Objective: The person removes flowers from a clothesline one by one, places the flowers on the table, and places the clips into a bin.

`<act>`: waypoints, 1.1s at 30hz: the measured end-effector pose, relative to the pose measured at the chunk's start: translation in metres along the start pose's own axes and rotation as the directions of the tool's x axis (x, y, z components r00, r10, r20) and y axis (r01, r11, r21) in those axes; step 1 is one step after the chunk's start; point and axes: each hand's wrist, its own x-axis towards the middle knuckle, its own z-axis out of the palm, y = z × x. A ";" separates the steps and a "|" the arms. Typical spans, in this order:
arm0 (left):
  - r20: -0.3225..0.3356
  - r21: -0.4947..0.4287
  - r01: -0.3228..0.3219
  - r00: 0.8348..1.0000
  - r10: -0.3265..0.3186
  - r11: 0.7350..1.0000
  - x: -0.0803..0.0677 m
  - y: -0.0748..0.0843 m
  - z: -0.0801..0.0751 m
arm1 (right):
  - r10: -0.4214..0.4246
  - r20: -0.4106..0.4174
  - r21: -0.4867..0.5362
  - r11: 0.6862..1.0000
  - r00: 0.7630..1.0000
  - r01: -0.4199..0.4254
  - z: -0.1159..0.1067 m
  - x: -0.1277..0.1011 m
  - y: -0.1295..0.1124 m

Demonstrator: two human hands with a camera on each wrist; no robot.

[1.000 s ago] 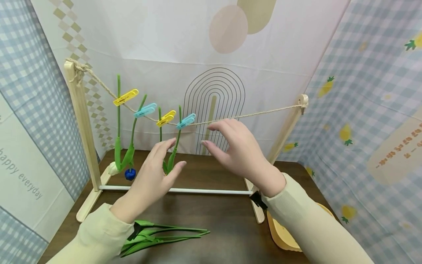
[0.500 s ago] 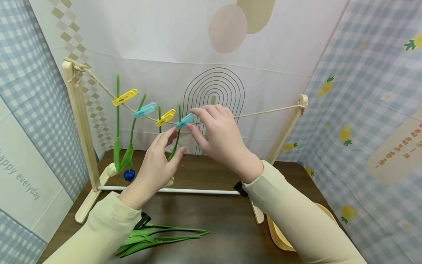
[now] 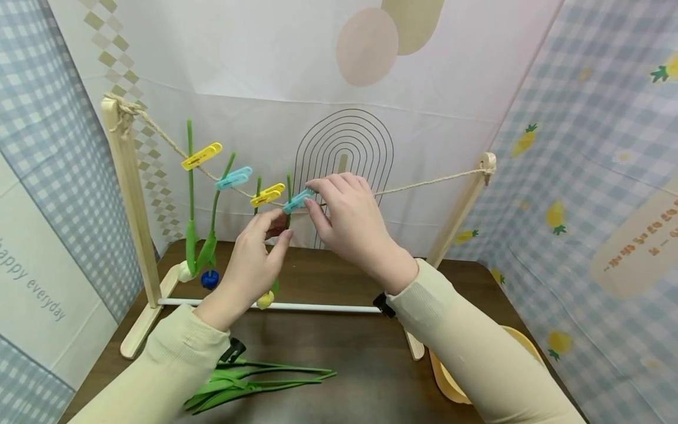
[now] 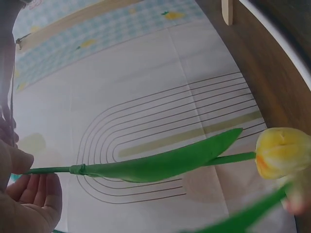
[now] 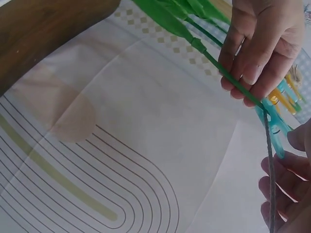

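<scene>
My left hand [image 3: 251, 253] holds the green stem of a yellow tulip [image 4: 282, 151] between thumb and fingers, just below the rope [image 3: 413, 185]. The tulip hangs bloom down. My right hand [image 3: 352, 221] pinches the handle end of a blue clothespin [image 5: 275, 128], which sits on the rope where the stem crosses it. To the left, a yellow clothespin [image 3: 267, 195], another blue clothespin [image 3: 233, 177] and a second yellow clothespin [image 3: 202, 156] hold further stems on the rope. A blue bloom [image 3: 210, 279] and a white bloom [image 3: 185, 271] hang low at the left.
Wooden posts [image 3: 129, 200] carry the rope, joined low down by a white bar [image 3: 328, 307]. Several green-stemmed flowers [image 3: 254, 380] lie on the dark table [image 3: 365, 365] in front, their heads hidden by the left sleeve. A yellow tray [image 3: 450, 386] stands at the right.
My right hand has moved left along the rope and taken hold of the blue clothespin. My left hand has risen to the tulip's stem. Clothespin and rope sit slightly lower now.
</scene>
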 end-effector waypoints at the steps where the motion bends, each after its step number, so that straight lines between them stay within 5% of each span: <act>1: -0.002 -0.004 0.002 1.000 -0.002 1.000 0.000 0.001 0.000 | -0.004 -0.004 0.009 1.000 1.000 0.004 0.000 0.000 -0.001; 24: 0.011 -0.016 0.070 0.997 -0.070 0.997 -0.002 0.002 0.002 | -0.043 -0.043 0.136 0.990 0.998 0.048 -0.006 -0.004 -0.012; 33: 0.042 0.027 0.092 0.995 -0.093 0.995 -0.008 0.001 0.000 | -0.058 -0.189 0.153 0.984 0.980 0.088 -0.011 -0.004 -0.011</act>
